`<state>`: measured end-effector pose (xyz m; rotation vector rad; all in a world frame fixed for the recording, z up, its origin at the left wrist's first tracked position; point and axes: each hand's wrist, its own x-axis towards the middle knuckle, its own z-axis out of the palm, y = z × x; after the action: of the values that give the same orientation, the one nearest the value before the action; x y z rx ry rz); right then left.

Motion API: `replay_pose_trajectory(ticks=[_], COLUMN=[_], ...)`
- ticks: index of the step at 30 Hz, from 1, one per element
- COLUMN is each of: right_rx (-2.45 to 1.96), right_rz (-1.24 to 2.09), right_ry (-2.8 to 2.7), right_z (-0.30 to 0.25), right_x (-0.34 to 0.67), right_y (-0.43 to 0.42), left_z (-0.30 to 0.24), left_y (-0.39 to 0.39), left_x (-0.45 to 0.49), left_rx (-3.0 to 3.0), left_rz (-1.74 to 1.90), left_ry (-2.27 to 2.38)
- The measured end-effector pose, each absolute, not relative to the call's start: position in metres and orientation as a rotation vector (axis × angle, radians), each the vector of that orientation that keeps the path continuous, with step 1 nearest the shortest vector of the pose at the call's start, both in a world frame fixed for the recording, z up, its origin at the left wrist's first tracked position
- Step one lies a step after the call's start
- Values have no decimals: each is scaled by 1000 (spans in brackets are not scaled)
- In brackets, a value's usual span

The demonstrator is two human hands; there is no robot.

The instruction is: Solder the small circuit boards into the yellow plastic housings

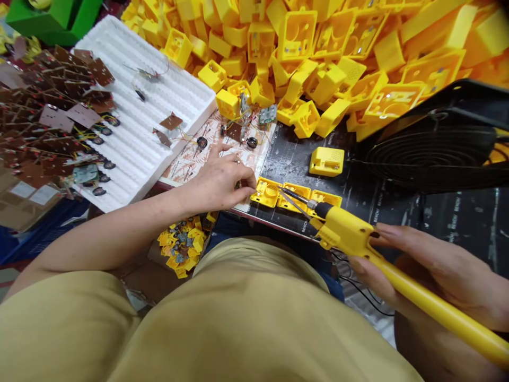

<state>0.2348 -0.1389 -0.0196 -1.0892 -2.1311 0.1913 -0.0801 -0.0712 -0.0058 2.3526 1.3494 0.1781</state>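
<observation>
My right hand point(437, 270) is wrapped round a yellow soldering iron point(358, 239), whose metal tip points left over a row of open yellow plastic cases. The tip is close to the leftmost case point(266, 192) and the middle case point(294, 197); the right case point(326, 199) is partly behind the iron. Beside the leftmost case is my left hand point(226, 178), thumb and forefinger bent together at its left edge. Something small and dark shows between those fingers, too hidden to name. Beyond that hand lie a small round black speaker point(252, 142) and a brown circuit board point(234, 131) with wires.
Yellow cases point(298, 37) are heaped at the back. A white foam tray point(135, 116) and piled brown boards point(43, 116) occupy the left. A black fan point(429, 143) stands at right, near a single yellow case point(326, 161). Filled cases point(185, 246) sit below the table edge.
</observation>
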Motion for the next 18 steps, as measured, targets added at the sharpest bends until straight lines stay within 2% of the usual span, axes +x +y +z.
replay_pose_trajectory(ticks=[6, 18], right_rx=[-786, -660], right_rz=[488, 331], right_ry=[-2169, -2337], right_z=[-9, 3], right_x=[219, 203], right_y=[-130, -121], left_z=[4, 21], left_y=[-70, -55], left_x=[-72, -51], left_rx=[2306, 2453], left_rz=[23, -404], left_ry=[1385, 1388])
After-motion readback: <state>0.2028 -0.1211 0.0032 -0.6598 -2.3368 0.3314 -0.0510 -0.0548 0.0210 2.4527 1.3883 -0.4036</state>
